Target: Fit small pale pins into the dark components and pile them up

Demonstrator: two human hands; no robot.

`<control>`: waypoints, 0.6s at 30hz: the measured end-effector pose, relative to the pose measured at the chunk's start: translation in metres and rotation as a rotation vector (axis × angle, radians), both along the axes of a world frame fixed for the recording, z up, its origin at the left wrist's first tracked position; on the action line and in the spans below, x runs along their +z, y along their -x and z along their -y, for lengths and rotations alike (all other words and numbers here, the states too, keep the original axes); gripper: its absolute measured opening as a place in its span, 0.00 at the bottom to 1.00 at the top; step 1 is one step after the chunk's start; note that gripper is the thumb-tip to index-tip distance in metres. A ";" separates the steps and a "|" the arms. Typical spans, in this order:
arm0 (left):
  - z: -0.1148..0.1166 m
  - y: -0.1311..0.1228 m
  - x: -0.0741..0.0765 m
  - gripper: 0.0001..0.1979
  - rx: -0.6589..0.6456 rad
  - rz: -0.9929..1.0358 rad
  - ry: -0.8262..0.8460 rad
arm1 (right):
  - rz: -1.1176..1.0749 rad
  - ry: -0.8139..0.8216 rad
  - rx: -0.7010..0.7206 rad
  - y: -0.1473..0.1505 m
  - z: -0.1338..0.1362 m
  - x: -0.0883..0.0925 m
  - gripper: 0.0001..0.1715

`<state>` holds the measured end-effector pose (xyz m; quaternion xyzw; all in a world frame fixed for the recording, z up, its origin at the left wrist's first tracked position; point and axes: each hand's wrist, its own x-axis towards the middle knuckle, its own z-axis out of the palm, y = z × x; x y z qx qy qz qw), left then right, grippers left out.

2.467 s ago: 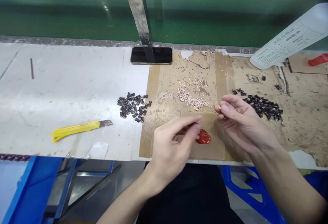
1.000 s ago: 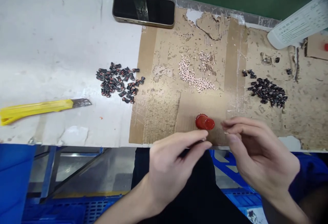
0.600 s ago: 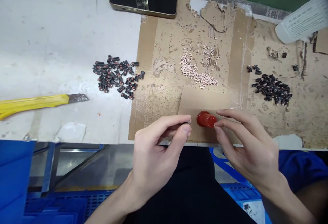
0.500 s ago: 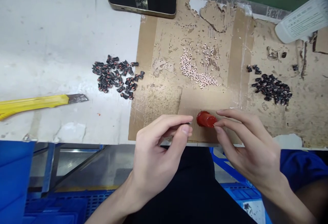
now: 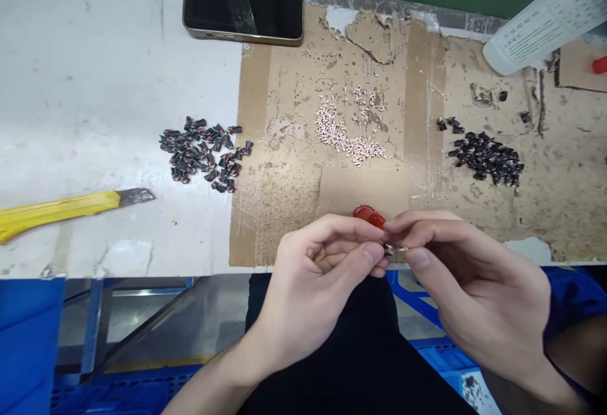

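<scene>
Two hands: close together, working at the fingertips.
Left hand [image 5: 322,291]: narrow pinch on small black part [image 5: 388,250].
Right hand [image 5: 474,295]: narrow; contact, cannot tell.
Red cap [image 5: 368,214]: twelve o'clock, touching fingers.

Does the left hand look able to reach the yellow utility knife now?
Probably yes: only cardboard and white bench top lie between the left hand and the yellow utility knife.

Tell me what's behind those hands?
A glossy red rounded object sits on brown cardboard. The left hand and right hand cover its lower part, so its base is hidden.
</scene>
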<state>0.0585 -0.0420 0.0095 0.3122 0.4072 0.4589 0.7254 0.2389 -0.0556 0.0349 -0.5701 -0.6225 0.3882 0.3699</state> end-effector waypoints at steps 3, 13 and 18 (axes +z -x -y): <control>-0.001 0.000 0.003 0.08 0.003 0.038 0.037 | -0.020 -0.001 0.018 -0.001 0.001 -0.002 0.10; -0.005 0.001 0.017 0.06 -0.022 0.139 0.294 | -0.019 -0.028 0.127 -0.006 -0.008 0.003 0.11; -0.004 -0.009 0.023 0.15 0.065 0.211 0.354 | -0.039 -0.029 0.089 -0.011 -0.010 0.003 0.08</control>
